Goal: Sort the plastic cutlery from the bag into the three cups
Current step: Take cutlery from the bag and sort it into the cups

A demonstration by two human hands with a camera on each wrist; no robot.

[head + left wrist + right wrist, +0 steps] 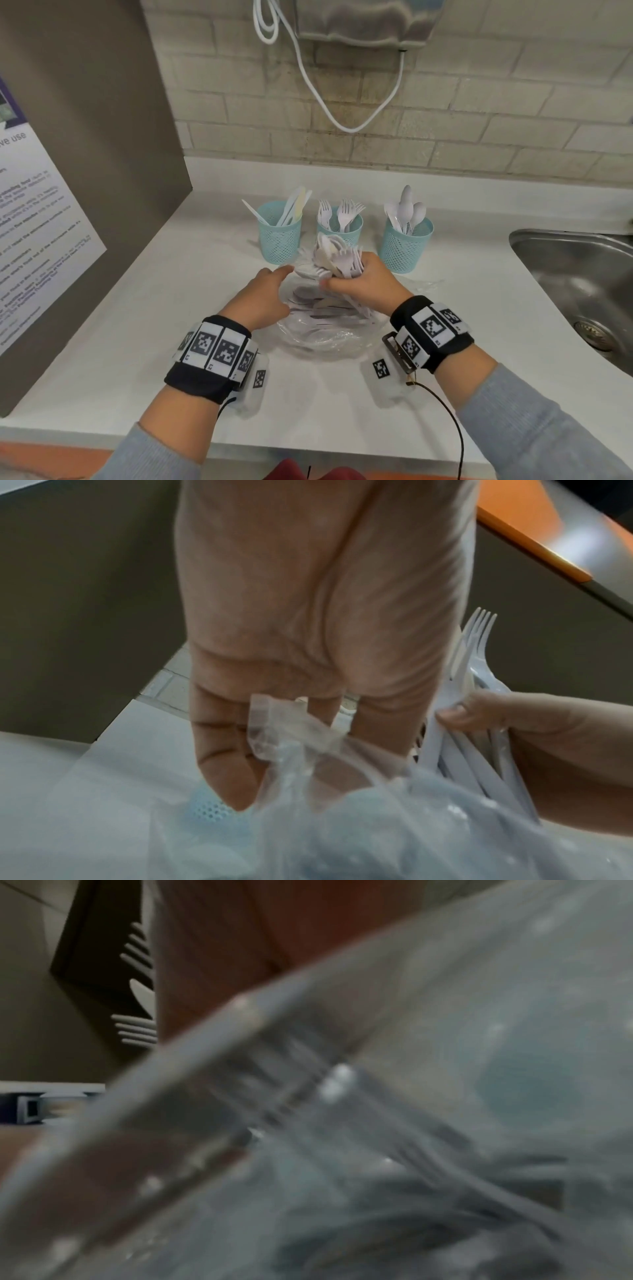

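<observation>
Three teal mesh cups stand in a row at the back: the left cup (279, 236) holds knives, the middle cup (354, 224) forks, the right cup (406, 246) spoons. In front of them a clear plastic bag (322, 337) with more white cutlery lies on the counter. My right hand (363, 284) grips a mixed bundle of white cutlery (334, 257) just above the bag's mouth, in front of the middle cup. My left hand (263, 291) rests on the bag's left rim with straight fingers (222, 750) against the film (274, 723). The right wrist view is blurred bag (428, 1096) and fork tines (137, 1031).
A steel sink (582, 274) is sunk into the white counter (171, 325) at the right. A brown side panel with a printed notice (41, 222) closes the left side. A brick wall with a hanging white cable (342, 126) is behind the cups.
</observation>
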